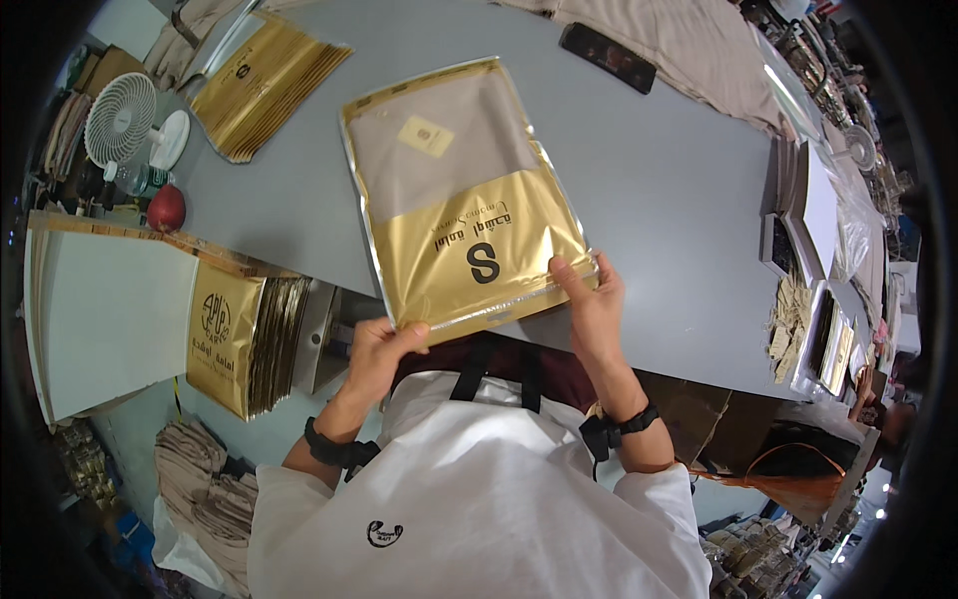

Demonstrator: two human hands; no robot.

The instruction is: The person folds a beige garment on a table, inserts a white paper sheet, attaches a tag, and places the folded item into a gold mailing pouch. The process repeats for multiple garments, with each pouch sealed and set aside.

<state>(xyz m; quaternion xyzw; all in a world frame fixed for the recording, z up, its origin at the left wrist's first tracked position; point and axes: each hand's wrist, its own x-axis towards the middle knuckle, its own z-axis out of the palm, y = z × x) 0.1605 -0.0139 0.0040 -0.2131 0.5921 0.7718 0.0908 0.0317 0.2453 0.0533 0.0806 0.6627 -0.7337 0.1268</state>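
A gold foil pouch with a clear window (456, 195) lies tilted across the grey table, its near edge lifted over the table's front. Beige folded fabric (456, 150) and a small cream card (426, 135) show through the window. The pouch's gold part bears writing and a dark logo. My left hand (385, 348) pinches the near left corner, thumb on top. At the near right corner, my right hand (593, 303) grips the same pouch with its thumb on the foil. The fingers under the pouch are mostly hidden.
At the back left lies a fanned stack of gold pouches (262, 82); more gold pouches (243, 341) stand beside a white board (112, 314). A white fan (120, 120), plastic bottle (138, 178) and red round object (166, 209) line the left. A phone (608, 58) lies near beige fabric (673, 45). White boxes (812, 210) stand right.
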